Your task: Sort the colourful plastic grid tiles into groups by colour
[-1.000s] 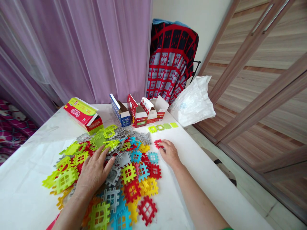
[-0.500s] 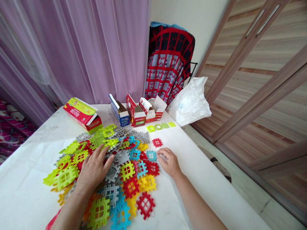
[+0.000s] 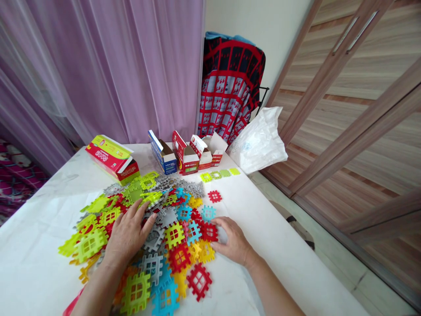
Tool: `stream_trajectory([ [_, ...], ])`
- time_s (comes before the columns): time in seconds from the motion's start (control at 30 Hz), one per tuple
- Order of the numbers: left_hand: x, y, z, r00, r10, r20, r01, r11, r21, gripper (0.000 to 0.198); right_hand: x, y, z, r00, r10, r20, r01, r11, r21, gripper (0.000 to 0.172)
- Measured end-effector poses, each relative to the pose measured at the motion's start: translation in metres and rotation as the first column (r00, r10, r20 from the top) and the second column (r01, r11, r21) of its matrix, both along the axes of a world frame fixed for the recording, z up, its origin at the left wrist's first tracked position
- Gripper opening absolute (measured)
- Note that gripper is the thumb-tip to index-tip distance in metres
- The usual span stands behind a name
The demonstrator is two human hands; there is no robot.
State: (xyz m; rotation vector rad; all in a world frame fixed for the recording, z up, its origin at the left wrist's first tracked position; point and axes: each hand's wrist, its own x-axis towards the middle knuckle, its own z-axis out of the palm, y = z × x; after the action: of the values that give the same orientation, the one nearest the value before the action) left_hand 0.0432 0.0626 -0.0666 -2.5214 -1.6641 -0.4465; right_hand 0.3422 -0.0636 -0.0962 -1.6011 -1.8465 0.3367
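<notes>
Fingers (image 3: 219, 222) of the right hand (image 3: 234, 242) curl narrowly at the rim of a red tile (image 3: 208, 231) on the right flank of the pile of tiles (image 3: 154, 219) mid-table; whether they grip it, I cannot tell. A blue tile (image 3: 195, 231) and a yellow tile (image 3: 203, 251) crowd it. The left hand (image 3: 127, 235) lies flat on the pile, fingers spread wide. Toward the table (image 3: 296, 250)'s far edge lie a lone red piece (image 3: 215, 196), a green row (image 3: 219, 174), open boxes (image 3: 187, 156) and, at the far right corner, a white bag (image 3: 259, 142).
</notes>
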Motion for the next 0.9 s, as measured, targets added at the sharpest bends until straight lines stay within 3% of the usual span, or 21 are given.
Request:
stream_trajectory([
  [0.13, -0.001, 0.001, -0.001, 1.0, 0.001, -0.011, -0.001, 1.0, -0.008, 0.05, 0.014, 0.0, -0.004, 0.995, -0.047, -0.092, 0.05, 0.998, 0.026, 0.056],
  [0.2, -0.001, 0.001, -0.001, 1.0, 0.001, -0.011, -0.001, 1.0, -0.013, 0.051, 0.028, 0.002, -0.009, 0.983, -0.169, -0.071, 0.175, 0.982, 0.075, 0.051],
  [0.3, -0.001, 0.002, -0.001, 1.0, -0.004, -0.009, 0.004, 1.0, -0.018, 0.053, 0.047, 0.007, -0.015, 0.912, -0.41, 0.019, 0.406, 0.907, 0.107, 0.041],
  [0.37, -0.001, 0.002, -0.002, 1.0, -0.002, -0.01, 0.002, 1.0, -0.018, 0.053, 0.055, 0.009, -0.017, 0.876, -0.474, 0.092, 0.466, 0.88, 0.097, 0.037],
  [0.67, -0.003, 0.005, -0.006, 1.0, -0.017, -0.008, 0.017, 1.0, 0.026, 0.053, 0.052, 0.002, -0.009, 0.845, -0.487, 0.222, 0.483, 0.872, 0.074, 0.028],
  [0.9, -0.003, 0.005, -0.006, 1.0, -0.02, -0.004, 0.02, 0.999, 0.025, 0.054, 0.06, 0.007, -0.019, 0.876, -0.46, 0.146, 0.453, 0.888, 0.084, 0.031],
])
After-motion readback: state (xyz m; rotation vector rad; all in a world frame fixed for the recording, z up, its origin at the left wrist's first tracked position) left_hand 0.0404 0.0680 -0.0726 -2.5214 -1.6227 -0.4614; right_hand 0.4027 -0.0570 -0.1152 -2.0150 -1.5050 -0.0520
